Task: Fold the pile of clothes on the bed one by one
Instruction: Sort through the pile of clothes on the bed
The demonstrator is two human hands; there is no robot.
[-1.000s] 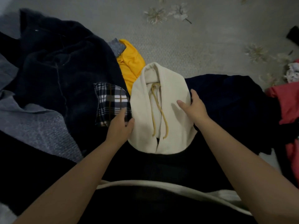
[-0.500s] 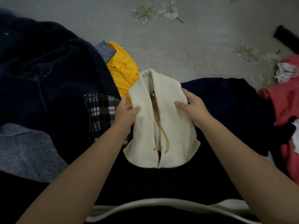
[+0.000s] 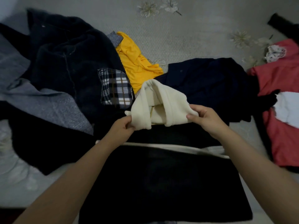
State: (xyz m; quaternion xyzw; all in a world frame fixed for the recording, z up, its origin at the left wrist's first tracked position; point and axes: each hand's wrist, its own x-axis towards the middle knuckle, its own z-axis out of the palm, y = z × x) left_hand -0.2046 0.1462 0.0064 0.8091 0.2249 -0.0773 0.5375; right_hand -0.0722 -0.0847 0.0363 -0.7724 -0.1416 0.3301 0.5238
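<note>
1. Cream hoodie [image 3: 163, 102]: centre of frame, bunched, lying over a black garment [image 3: 169, 183] that fills the lower centre.
2. Left hand [image 3: 122, 129] pinches the hoodie's lower-left edge, fingers curled round the fabric.
3. Right hand [image 3: 203, 118] grips the hoodie's right edge, thumb on top, fingers curled under.
4. Left of the hoodie: a plaid patch [image 3: 114, 88], on or against a big dark navy fleece garment [image 3: 68, 59] in the upper left. Can't tell if the patch is a separate item.
5. Grey knit garment [image 3: 48, 104] at mid left, partly under the navy fleece.
6. Yellow garment [image 3: 137, 62] just above the hoodie, touching its top edge; a small grey-blue scrap [image 3: 114, 38] sits at its upper-left corner.
7. Dark navy garment [image 3: 210, 81] right of the hoodie, directly behind the right hand.
8. Red garment [image 3: 281, 101] at the right edge, with a white piece [image 3: 289, 107] on it and a small patterned white item [image 3: 275, 52] above.
9. Bedcover [image 3: 186, 38]: grey, with a flower print, visible across the top.
10. Count: two hands, one cream hoodie, at least eight other garments or pieces in view.
</note>
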